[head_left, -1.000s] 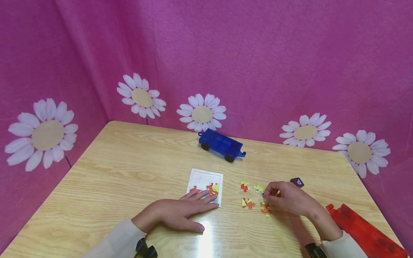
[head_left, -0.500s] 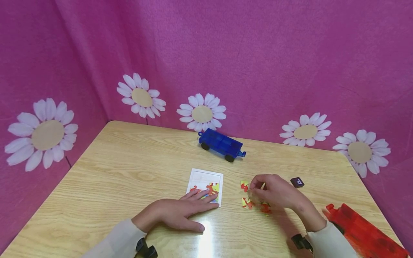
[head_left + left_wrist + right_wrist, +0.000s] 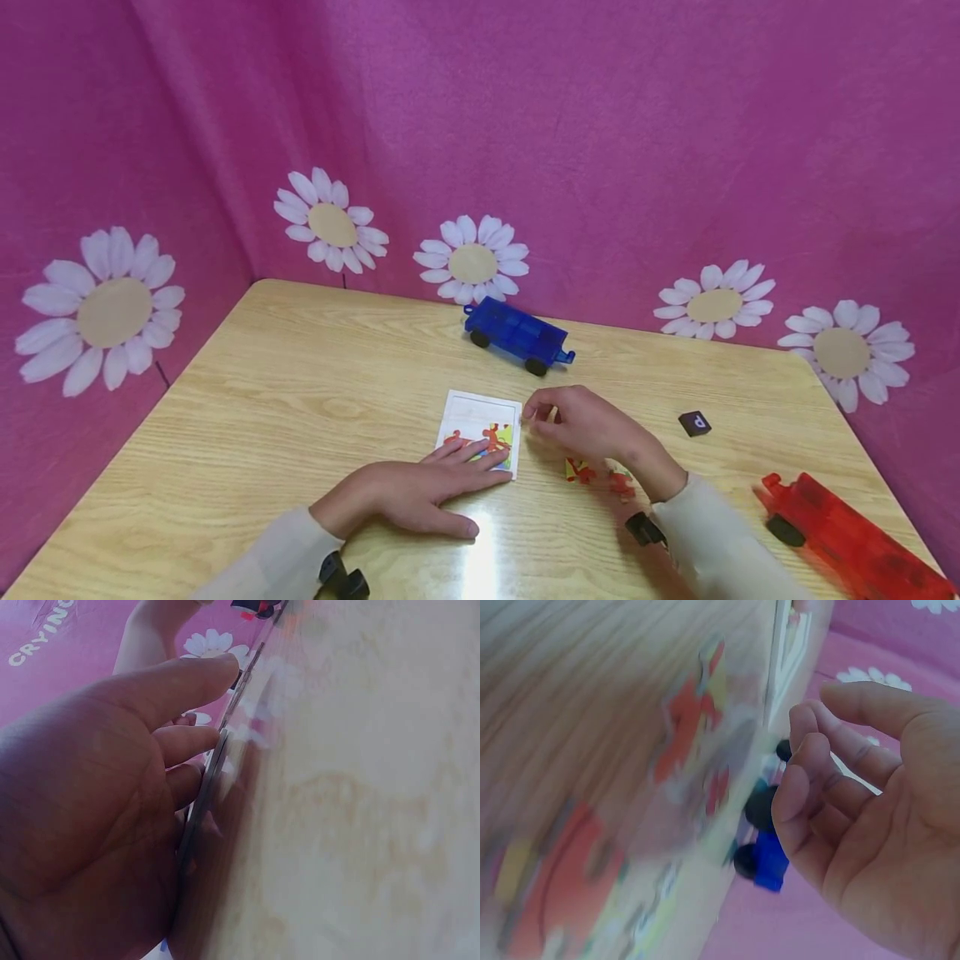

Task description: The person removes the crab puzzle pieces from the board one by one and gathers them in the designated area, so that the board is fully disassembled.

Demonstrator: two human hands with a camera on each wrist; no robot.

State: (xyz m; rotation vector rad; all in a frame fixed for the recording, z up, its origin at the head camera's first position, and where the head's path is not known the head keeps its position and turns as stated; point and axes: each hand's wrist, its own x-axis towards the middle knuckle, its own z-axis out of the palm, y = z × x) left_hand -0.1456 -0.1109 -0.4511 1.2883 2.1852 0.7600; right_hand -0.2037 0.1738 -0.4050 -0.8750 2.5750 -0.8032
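My left hand point(image 3: 408, 497) lies with its fingers spread over the lower part of a white puzzle tray point(image 3: 457, 408). Red, yellow and blue puzzle pieces point(image 3: 497, 437) sit in that tray, partly under the fingers. Just right of the tray, my right hand point(image 3: 581, 419) has its thumb and fingertips brought together. It seems to pinch a small puzzle piece, almost wholly hidden by the fingers. Beneath the right hand and wrist lie loose pieces: a yellow and red one point(image 3: 577, 471) and an orange one point(image 3: 621, 483). In the right wrist view, an orange piece point(image 3: 686, 724) appears blurred on the table.
A blue toy wagon point(image 3: 517, 333) stands behind the tray. To the right lie a small black letter block point(image 3: 695, 423) and a red toy wagon point(image 3: 858, 533) near the table edge. A pink curtain point(image 3: 600, 150) with daisies hangs behind the wooden table point(image 3: 300, 367).
My right hand has moved left from the loose pieces to the tray's right edge, with its fingertips together. My left hand stays on the tray.
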